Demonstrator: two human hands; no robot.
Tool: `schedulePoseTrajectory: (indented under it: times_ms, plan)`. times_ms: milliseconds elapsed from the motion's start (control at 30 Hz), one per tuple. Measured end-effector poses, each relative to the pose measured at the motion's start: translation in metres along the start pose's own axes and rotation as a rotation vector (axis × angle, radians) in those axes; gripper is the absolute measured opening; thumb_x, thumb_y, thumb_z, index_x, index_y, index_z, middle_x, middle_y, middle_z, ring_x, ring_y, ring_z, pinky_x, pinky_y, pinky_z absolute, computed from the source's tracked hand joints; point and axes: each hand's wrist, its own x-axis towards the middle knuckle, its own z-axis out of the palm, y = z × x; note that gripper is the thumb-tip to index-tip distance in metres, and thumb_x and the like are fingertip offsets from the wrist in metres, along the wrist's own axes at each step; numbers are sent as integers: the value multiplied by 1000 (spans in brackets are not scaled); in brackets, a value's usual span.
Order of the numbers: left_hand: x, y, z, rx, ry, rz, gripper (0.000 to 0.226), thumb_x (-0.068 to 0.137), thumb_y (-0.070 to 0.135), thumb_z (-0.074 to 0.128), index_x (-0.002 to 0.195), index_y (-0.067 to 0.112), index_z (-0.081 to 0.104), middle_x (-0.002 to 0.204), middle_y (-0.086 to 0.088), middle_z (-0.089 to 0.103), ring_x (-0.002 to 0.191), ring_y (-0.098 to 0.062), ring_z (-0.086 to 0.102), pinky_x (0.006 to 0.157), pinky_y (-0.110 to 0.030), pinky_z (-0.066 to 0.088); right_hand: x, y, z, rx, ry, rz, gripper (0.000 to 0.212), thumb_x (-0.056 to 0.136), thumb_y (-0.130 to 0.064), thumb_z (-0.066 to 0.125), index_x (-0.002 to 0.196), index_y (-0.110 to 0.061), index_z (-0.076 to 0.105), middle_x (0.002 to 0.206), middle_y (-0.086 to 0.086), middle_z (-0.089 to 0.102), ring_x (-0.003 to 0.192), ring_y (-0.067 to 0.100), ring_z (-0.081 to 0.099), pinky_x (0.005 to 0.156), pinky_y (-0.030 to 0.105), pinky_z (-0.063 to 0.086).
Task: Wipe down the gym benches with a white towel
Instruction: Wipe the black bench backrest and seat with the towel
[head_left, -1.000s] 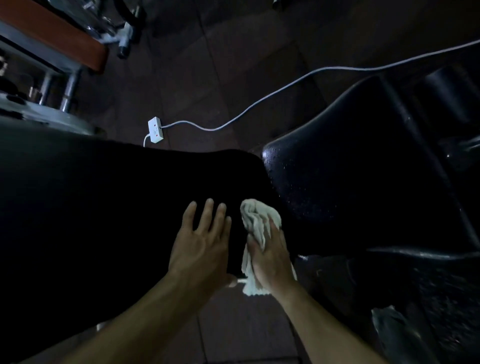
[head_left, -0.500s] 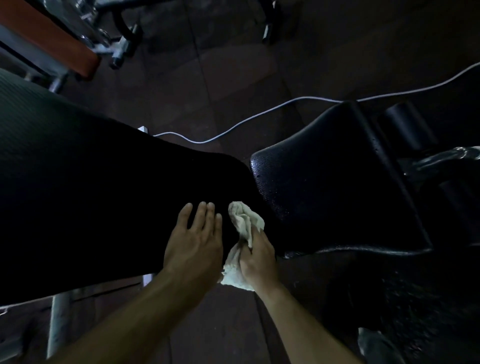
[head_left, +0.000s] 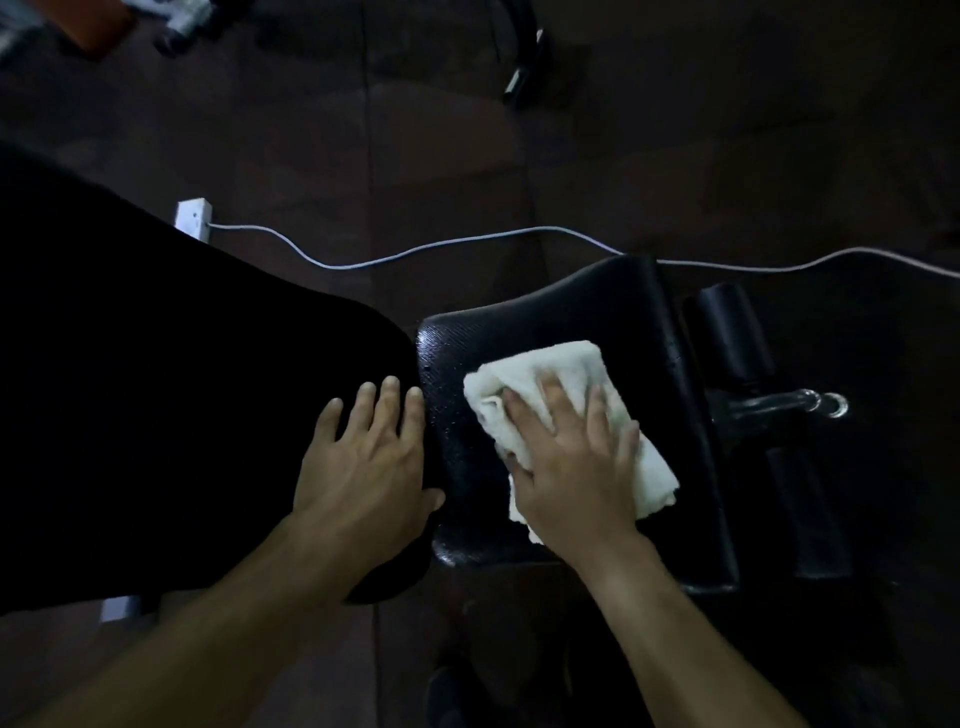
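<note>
Since the earlier frames the right hand (head_left: 574, 470) has carried the towel (head_left: 566, 415) off the gap between the two pads and out onto the seat pad (head_left: 670, 332), where the cloth now lies opened out flat instead of bunched in the fist. That hand presses down on the towel with its fingers (head_left: 553, 397) straight and spread, the thumb at the towel's left edge, and cloth shows beyond the fingertips and past the hand's right side. The towel sits about mid-pad, and small wet beads glint on the bare pad to its left. The left hand (head_left: 363, 462) stays flat on the end of the long back pad (head_left: 171, 405), fingers straight and slightly apart, thumb reaching toward the gap between the pads. Right of the seat pad stand a foam roller (head_left: 732, 332) and a metal bar (head_left: 779, 404). On the dark floor (head_left: 467, 145) behind, a white cable (head_left: 395, 254) runs from a socket block (head_left: 193, 217) past the seat pad's far edge
</note>
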Motion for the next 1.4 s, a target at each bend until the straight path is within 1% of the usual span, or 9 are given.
schedulePoseTrajectory:
  times_ms: [67, 133, 233, 500, 667, 900, 1000, 1233, 1400]
  plan:
    - [18, 12, 24, -100, 20, -46, 94, 97, 63, 39, 157, 13, -13, 167, -10, -10, 154, -27, -7, 123, -45, 6, 17, 29, 28, -196, -187, -20, 65, 89, -79, 30, 149, -55, 27, 172, 0, 6, 153, 51, 3, 104, 84, 18]
    - [30, 21, 48, -159, 6, -70, 91, 98, 61, 39, 157, 14, -12, 167, -10, -9, 154, -27, -6, 123, -44, 7, 19, 48, 47, -247, -202, -51, 69, 86, -87, 27, 147, -56, 32, 172, -1, 5, 154, 49, 1, 102, 85, 17]
    - [40, 32, 81, -226, -23, -55, 94, 97, 64, 39, 157, 18, -16, 166, -9, -14, 154, -28, -7, 123, -43, 7, 13, 53, 53, -268, -125, -134, 67, 88, -86, 28, 146, -55, 37, 171, 2, 14, 153, 51, 7, 100, 85, 18]
    - [36, 50, 117, -360, -58, 76, 131, 73, 86, 52, 153, 16, -27, 157, -8, -39, 149, -24, -25, 123, -42, 3, 16, 59, 31, -259, -69, -339, 67, 97, -79, 14, 157, -50, 20, 171, 10, 15, 152, 52, 12, 107, 82, 13]
    - [42, 62, 121, -452, -16, 39, 130, 71, 85, 54, 153, 24, -27, 155, -8, -43, 147, -24, -30, 123, -42, 2, 34, 62, 45, -350, -154, -242, 82, 96, -79, 20, 163, -31, 17, 172, -1, 10, 156, 43, 5, 103, 86, 20]
    - [43, 63, 128, -507, -15, 31, 130, 70, 85, 56, 151, 28, -29, 153, -3, -47, 146, -21, -34, 122, -40, 5, 38, 68, 40, -306, -74, -295, 85, 87, -89, 26, 159, -44, 24, 172, 1, 9, 154, 49, 2, 102, 86, 11]
    - [42, 61, 135, -526, 1, 44, 130, 67, 88, 54, 152, 31, -27, 155, -1, -44, 147, -19, -32, 125, -43, 7, 33, 69, 47, -311, -97, -231, 86, 84, -90, 34, 158, -49, 23, 172, 0, 5, 153, 50, 1, 102, 87, 21]
    - [38, 60, 137, -517, 42, 67, 128, 71, 87, 52, 154, 27, -23, 157, -5, -41, 147, -22, -30, 124, -42, 6, 26, 70, 51, -341, -84, -209, 78, 90, -81, 34, 157, -43, 31, 171, 3, 14, 154, 46, 11, 104, 75, 34]
    - [24, 62, 140, -543, 28, 59, 135, 69, 81, 64, 153, 24, -24, 154, -4, -44, 146, -22, -34, 120, -36, 0, -14, 72, 58, -358, -40, -210, 77, 91, -76, 35, 159, -39, 31, 171, 5, 15, 154, 47, 12, 106, 79, 25]
